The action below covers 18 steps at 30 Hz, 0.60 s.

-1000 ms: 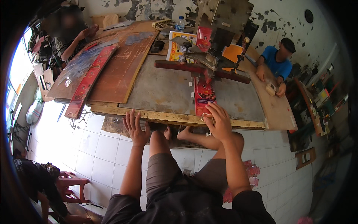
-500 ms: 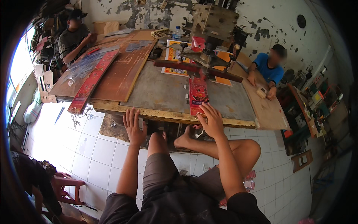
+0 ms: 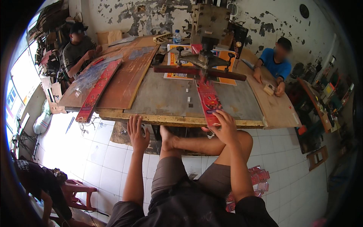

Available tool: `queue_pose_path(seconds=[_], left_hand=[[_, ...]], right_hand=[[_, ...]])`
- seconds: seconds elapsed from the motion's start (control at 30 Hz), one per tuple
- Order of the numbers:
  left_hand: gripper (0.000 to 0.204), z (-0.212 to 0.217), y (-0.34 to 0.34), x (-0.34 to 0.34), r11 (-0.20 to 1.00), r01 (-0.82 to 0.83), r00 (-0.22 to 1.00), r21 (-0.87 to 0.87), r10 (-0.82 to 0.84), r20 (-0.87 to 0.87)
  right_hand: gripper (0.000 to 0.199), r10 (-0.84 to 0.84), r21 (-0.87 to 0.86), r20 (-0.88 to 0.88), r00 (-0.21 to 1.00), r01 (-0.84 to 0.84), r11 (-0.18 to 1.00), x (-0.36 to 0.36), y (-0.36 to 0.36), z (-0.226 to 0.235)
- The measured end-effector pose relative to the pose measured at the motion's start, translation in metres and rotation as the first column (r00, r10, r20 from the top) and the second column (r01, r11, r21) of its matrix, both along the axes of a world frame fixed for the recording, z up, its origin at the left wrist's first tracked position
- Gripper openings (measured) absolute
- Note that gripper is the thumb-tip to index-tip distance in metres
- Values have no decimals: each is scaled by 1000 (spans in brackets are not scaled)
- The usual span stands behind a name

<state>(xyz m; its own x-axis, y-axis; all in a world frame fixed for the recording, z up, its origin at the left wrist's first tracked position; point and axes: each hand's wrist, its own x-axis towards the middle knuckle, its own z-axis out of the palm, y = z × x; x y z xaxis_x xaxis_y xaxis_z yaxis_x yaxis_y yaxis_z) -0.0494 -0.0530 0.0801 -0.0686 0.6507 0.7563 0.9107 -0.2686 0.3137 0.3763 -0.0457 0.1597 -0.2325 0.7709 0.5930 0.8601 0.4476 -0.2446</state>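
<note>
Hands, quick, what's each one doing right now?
Left hand: open, fingers spread, empty, at the table edge.
Right hand: resting on the near end of the red printed strip; grip cannot be told.

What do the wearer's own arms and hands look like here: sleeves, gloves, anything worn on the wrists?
Both forearms are bare up to about the elbow or above, with dark sleeves showing only at the bottom of the picture. The left hand and right hand are ungloved. No watch, ring or band is visible on either wrist or hand, though small items would be hard to make out.
</note>
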Motion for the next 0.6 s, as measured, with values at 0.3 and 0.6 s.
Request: queue_pose_path(seconds=[0.3, 0.6], left_hand=[[70, -15, 15, 6, 994, -44, 999, 104, 42, 24], [67, -32, 23, 2, 976, -134, 990, 174, 137, -7]], right_hand=[[75, -289, -36, 95, 953, 293, 955, 158, -59, 20], [18, -352, 128, -297, 888, 402, 907, 278, -244, 61]])
